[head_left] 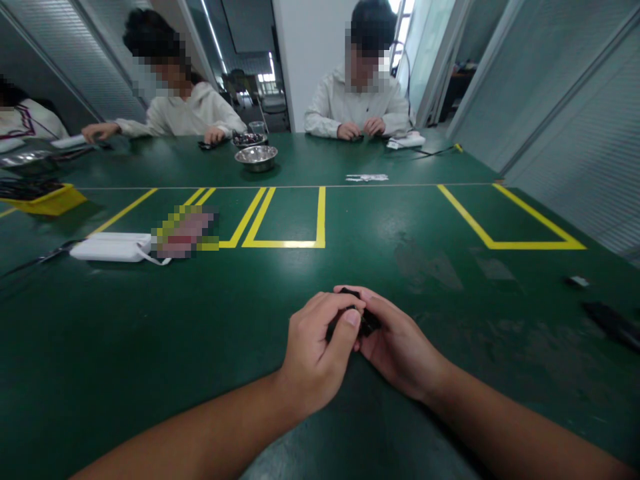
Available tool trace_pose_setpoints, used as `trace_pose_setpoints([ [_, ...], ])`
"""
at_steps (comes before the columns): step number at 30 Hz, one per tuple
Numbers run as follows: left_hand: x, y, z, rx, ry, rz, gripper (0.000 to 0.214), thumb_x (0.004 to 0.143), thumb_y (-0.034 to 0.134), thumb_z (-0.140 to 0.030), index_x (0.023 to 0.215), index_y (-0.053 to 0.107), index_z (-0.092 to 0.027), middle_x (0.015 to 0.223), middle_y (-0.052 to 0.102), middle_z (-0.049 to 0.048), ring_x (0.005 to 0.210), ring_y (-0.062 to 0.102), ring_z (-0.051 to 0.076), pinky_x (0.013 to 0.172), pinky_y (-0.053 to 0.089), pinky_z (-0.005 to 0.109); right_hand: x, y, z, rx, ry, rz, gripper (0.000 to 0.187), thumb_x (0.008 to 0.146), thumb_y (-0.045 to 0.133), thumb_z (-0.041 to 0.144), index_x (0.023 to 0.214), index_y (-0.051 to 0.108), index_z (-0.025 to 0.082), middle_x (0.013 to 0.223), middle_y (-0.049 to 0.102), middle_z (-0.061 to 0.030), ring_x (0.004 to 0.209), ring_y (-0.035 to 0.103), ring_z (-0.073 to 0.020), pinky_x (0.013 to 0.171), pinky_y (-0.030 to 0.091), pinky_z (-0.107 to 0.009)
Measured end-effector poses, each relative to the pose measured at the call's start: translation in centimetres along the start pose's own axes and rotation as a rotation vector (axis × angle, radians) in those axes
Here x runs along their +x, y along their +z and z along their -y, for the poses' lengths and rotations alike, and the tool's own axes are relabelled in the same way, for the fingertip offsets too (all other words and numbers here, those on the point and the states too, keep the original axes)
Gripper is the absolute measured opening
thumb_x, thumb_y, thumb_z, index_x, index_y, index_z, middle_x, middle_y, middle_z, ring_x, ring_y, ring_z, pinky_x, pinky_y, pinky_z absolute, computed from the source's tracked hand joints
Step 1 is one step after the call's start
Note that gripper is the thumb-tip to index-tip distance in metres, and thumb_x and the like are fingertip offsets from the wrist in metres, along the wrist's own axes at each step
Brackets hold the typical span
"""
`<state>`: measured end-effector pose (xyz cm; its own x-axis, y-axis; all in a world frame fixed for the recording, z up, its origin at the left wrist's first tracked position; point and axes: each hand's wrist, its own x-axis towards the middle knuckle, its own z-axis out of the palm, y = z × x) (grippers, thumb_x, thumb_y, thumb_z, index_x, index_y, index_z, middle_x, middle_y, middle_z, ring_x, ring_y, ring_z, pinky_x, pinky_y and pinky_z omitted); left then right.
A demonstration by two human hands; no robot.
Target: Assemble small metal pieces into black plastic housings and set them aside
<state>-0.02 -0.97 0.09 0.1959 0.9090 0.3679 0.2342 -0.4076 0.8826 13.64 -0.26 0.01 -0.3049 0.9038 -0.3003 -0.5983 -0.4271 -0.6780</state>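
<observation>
Closed together on a small black part (369, 325): left hand (315, 353) and right hand (400, 347), on the near side of the yellow box (287, 244). Risk of slipping out, lost against dark table (150, 347), through fingertip-only hold.

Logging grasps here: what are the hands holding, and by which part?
A small black object, held between both hands: left hand over its left end, right hand cupping its right side. Fingers hide most of it.
</observation>
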Motion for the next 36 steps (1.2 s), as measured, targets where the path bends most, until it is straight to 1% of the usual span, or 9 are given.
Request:
trace_pose_setpoints([
  [4, 0.08, -0.03, -0.09, 0.029, 0.02, -0.006, 0.019, 0.097, 0.051, -0.025, 0.102, 0.068, -0.021, 0.094, 0.072, 0.0066, 0.089, 0.069, 0.021, 0.076, 0.054, 0.035, 0.05, 0.09, 0.03, -0.007, -0.007, -0.014, 0.025, 0.081, 0.069, 0.034, 0.101, 0.074, 0.02, 0.089, 0.067, -0.0038, 0.076, 0.057, -0.0151, 0.063, 0.045, -0.026],
  [8, 0.07, -0.04, -0.21, 0.069, 0.044, -0.023, 0.016, 0.093, 0.055, -0.023, 0.103, 0.068, -0.02, 0.092, 0.07, 0.0055, 0.088, 0.069, 0.02, 0.076, 0.054, 0.035, 0.01, 0.14, -0.02, 0.0, -0.027, -0.02, 0.022, 0.081, 0.069, 0.032, 0.099, 0.074, 0.02, 0.09, 0.067, -0.004, 0.08, 0.057, -0.0157, 0.067, 0.046, -0.026],
  [14, 0.25, 0.11, -0.53, 0.091, 0.054, -0.062, 0.013, 0.089, 0.058, -0.018, 0.099, 0.066, -0.019, 0.089, 0.067, 0.0038, 0.074, 0.064, 0.015, 0.07, 0.052, 0.031, -0.14, 0.28, -0.01, 0.01, -0.016, -0.008, 0.021, 0.084, 0.068, 0.032, 0.1, 0.072, 0.02, 0.089, 0.065, -0.0033, 0.08, 0.055, -0.0149, 0.067, 0.045, -0.025],
  [23, 0.52, 0.15, -0.59, 0.089, 0.019, -0.054, 0.013, 0.086, 0.06, -0.017, 0.097, 0.066, -0.019, 0.091, 0.067, 0.0041, 0.073, 0.063, 0.015, 0.067, 0.052, 0.031, -0.09, 0.24, -0.04, 0.024, -0.018, 0.003, 0.019, 0.083, 0.068, 0.031, 0.099, 0.072, 0.02, 0.087, 0.064, -0.003, 0.079, 0.055, -0.015, 0.068, 0.045, -0.026],
  [28, 0.53, 0.3, -0.45, 0.098, 0.001, -0.043, 0.012, 0.084, 0.061, -0.017, 0.096, 0.064, -0.019, 0.089, 0.067, 0.0037, 0.075, 0.062, 0.016, 0.068, 0.051, 0.031, -0.03, 0.2, 0.02, 0.018, -0.023, 0.015, 0.017, 0.084, 0.068, 0.032, 0.095, 0.072, 0.02, 0.086, 0.063, -0.0025, 0.079, 0.055, -0.0152, 0.068, 0.045, -0.026],
  [36, 0.58, 0.35, -0.43, 0.107, -0.018, -0.028, 0.01, 0.082, 0.062, -0.017, 0.092, 0.063, -0.019, 0.085, 0.065, 0.0026, 0.072, 0.058, 0.014, 0.067, 0.048, 0.03, -0.05, 0.19, -0.05, 0.021, -0.044, 0.043, 0.015, 0.087, 0.066, 0.03, 0.096, 0.071, 0.019, 0.088, 0.065, -0.003, 0.085, 0.057, -0.015, 0.081, 0.046, -0.027],
])
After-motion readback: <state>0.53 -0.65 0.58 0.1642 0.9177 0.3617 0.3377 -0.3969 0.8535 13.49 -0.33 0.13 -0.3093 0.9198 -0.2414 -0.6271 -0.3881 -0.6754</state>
